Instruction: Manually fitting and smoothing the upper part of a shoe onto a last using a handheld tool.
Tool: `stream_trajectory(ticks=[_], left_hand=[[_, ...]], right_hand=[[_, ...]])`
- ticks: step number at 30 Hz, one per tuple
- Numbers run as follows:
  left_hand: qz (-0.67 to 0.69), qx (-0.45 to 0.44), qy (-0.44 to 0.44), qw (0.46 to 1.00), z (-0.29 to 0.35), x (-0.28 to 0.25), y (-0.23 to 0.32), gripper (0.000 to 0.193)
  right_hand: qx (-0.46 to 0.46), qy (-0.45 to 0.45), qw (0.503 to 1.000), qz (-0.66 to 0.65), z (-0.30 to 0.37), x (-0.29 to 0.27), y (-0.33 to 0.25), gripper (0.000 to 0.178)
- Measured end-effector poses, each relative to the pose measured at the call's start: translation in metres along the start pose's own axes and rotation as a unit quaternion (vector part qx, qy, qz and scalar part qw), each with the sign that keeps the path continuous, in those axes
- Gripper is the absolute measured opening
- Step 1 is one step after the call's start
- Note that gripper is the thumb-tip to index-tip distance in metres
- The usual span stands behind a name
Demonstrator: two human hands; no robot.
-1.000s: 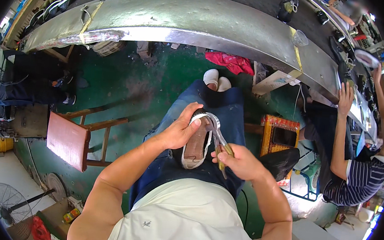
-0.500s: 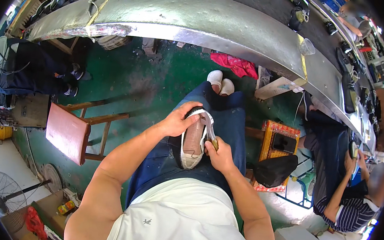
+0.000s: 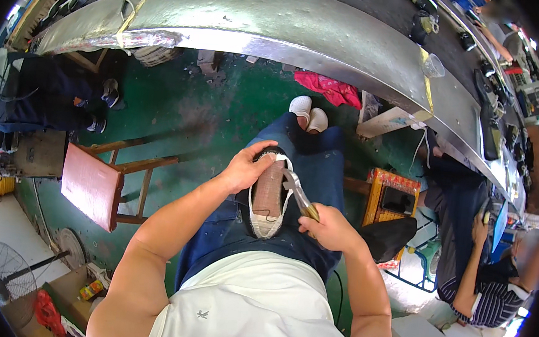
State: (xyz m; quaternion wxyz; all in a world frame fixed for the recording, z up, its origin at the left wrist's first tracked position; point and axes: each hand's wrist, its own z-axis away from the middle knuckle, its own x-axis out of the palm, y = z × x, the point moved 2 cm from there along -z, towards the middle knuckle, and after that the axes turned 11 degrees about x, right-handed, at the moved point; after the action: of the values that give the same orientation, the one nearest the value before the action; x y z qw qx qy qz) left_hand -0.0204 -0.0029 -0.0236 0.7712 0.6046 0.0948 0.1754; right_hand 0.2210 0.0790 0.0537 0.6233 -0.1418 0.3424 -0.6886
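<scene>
The person sits with a shoe point(image 3: 268, 197) resting sole-up on the lap, on the blue trousers. The left hand point(image 3: 244, 168) grasps the shoe at its far end, the fingers curled over the edge. The right hand point(image 3: 327, 227) is closed around the handle of metal pliers point(image 3: 297, 193), and the pliers' head touches the right edge of the shoe.

On the green floor point(image 3: 185, 111) to the left stands a wooden stool with a pink seat point(image 3: 91, 183). To the right of the knee there is a small yellow and red box point(image 3: 392, 197) with a dark top. A pink cloth point(image 3: 326, 87) lies under the long curved metal bench point(image 3: 243, 14). In the lower left corner a cardboard box point(image 3: 76, 286) holds a small yellow package point(image 3: 90, 290) and a red bag point(image 3: 49, 313). Another person in a striped shirt point(image 3: 481, 299) sits at the right.
</scene>
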Motion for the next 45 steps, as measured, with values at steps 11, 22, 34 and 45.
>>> stream_trajectory(ticks=[11, 22, 34, 45], left_hand=[[-0.240, 0.106, 0.018, 0.965, 0.022, -0.003, -0.002, 0.053], [0.147, -0.037, -0.155, 0.976, 0.057, 0.028, 0.006, 0.075], [-0.082, -0.024, -0.218, 0.972, 0.066, 0.064, -0.044, 0.099], [0.308, -0.177, -0.037, 0.934, 0.079, 0.079, -0.045, 0.075]], right_hand=[[-0.002, 0.176, 0.984, -0.038, -0.031, 0.008, -0.009, 0.047], [0.021, 0.201, 0.976, -0.077, -0.038, 0.034, 0.049, 0.034], [-0.016, 0.147, 0.973, 0.177, 0.057, 0.005, 0.066, 0.038], [0.012, 0.024, 0.931, 0.365, 0.026, -0.006, 0.002, 0.024]])
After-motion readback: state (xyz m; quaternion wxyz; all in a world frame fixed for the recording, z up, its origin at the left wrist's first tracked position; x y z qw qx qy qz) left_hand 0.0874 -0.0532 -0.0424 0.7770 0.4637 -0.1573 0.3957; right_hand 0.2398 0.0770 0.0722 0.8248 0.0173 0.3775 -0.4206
